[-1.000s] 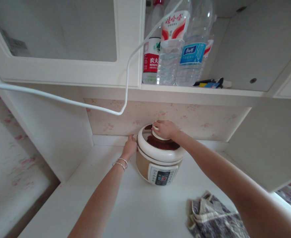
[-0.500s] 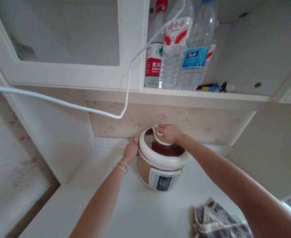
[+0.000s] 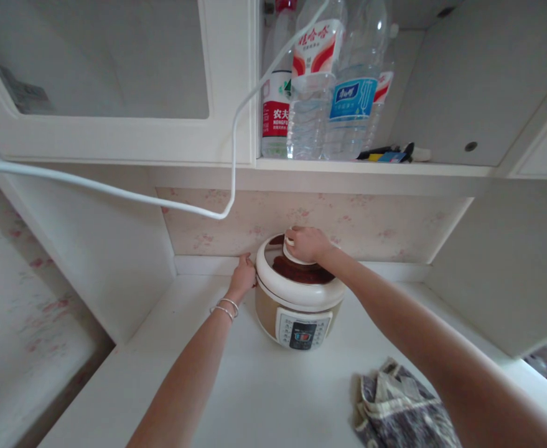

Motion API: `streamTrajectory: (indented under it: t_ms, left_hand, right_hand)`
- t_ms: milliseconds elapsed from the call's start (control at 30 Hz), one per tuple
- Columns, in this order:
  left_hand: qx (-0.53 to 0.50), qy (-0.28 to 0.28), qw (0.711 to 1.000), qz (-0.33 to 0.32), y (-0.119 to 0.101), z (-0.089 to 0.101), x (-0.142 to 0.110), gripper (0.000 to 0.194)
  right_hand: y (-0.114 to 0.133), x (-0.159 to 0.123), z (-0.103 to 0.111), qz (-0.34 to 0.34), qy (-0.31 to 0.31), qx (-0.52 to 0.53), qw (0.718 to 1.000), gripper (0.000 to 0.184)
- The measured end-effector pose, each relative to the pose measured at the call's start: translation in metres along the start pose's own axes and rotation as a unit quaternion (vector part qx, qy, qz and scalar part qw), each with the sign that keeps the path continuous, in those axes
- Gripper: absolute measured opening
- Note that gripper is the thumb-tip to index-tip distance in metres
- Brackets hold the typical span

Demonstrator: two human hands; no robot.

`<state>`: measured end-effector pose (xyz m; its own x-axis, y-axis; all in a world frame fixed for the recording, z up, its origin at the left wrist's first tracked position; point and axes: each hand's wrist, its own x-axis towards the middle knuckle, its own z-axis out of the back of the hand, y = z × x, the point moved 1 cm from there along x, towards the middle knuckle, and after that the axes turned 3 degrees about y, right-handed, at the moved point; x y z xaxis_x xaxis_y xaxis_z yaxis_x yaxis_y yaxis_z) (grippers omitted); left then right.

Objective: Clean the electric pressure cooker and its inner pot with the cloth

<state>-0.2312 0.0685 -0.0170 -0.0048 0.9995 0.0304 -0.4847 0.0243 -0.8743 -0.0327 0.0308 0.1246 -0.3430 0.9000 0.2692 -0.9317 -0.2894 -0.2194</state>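
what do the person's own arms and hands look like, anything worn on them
The left hand has no glove, but two thin, round, silvery bangles circle its wrist. The right hand shows no glove or bangle. Neither the left arm nor the right arm shows a sleeve.

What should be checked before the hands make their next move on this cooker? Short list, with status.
1. Right hand on the lid handle: ok, fingers closed around it.
2. Left hand bracing the cooker: cannot tell; it is at the cooker's left side, but its fingertips are partly hidden.
3. Cooker upright on the counter: ok.
4. Lid locked or released: cannot tell; no lock mark is readable.
5. Cloth clear of the cooker: ok, lying apart from it on the counter.
6. White cable clear of both hands: ok in this view, crossing neither.
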Motion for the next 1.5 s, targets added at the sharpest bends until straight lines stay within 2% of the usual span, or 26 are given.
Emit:
streamTrajectory:
  t_ms: [300,433,533,633,767,833,900,967,1000,1067,1167,1233,1333,1433,1500]
  left_hand:
    - [-0.039,0.018,0.999,0.015,-0.005,0.001,-0.003,0.048]
    - [-0.055,0.016,0.998,0.022,-0.003,0.0,-0.001,0.048]
    - [-0.05,0.015,0.998,0.025,-0.001,0.0,0.001,0.049]
    - [-0.051,0.017,0.998,0.027,0.0,0.0,0.003,0.049]
    - [-0.06,0.021,0.998,0.021,0.002,-0.001,0.005,0.048]
    - [-0.065,0.015,0.998,0.014,0.003,-0.002,0.005,0.048]
    - [-0.07,0.01,0.997,0.011,0.005,-0.003,0.006,0.048]
    - [-0.074,0.009,0.997,0.01,0.006,-0.003,0.005,0.048]
    - [-0.075,0.011,0.997,0.007,0.007,-0.003,0.005,0.047]
    - [-0.076,0.014,0.997,-0.002,0.008,-0.002,0.003,0.047]
    - [-0.077,0.021,0.997,-0.012,0.009,-0.001,0.0,0.048]
    - [-0.075,0.021,0.997,-0.012,0.008,0.0,-0.004,0.048]
    - [-0.064,0.013,0.998,-0.007,0.008,0.002,-0.01,0.047]
    - [-0.049,0.01,0.999,-0.01,0.008,0.005,-0.015,0.047]
    - [-0.041,0.008,0.999,-0.01,0.008,0.007,-0.017,0.048]
  right_hand:
    - [0.0,-0.006,0.0,-0.011,-0.023,0.015,1.0,0.043]
    - [0.0,-0.019,0.005,0.004,-0.093,0.024,0.995,0.047]
    - [0.0,-0.046,0.008,0.006,-0.155,0.048,0.987,0.046]
    - [-0.006,-0.093,0.004,-0.013,-0.17,0.096,0.981,0.041]
    - [-0.025,-0.175,-0.016,-0.061,-0.104,0.214,0.969,0.037]
    - [-0.035,-0.221,-0.031,-0.116,-0.046,0.296,0.947,0.036]
    - [-0.04,-0.268,-0.052,-0.201,0.005,0.362,0.91,0.035]
    - [-0.037,-0.315,-0.077,-0.275,0.02,0.39,0.878,0.034]
    - [-0.033,-0.336,-0.091,-0.302,0.022,0.382,0.873,0.035]
    - [-0.02,-0.373,-0.119,-0.33,0.023,0.34,0.88,0.042]
    - [-0.002,-0.409,-0.157,-0.324,0.049,0.265,0.907,0.067]
    - [0.0,-0.419,-0.174,-0.3,0.052,0.234,0.923,0.073]
    - [-0.015,-0.412,-0.183,-0.269,0.067,0.239,0.931,0.069]
    - [-0.047,-0.38,-0.169,-0.324,0.081,0.238,0.912,0.061]
    - [-0.068,-0.347,-0.146,-0.387,0.041,0.225,0.893,0.054]
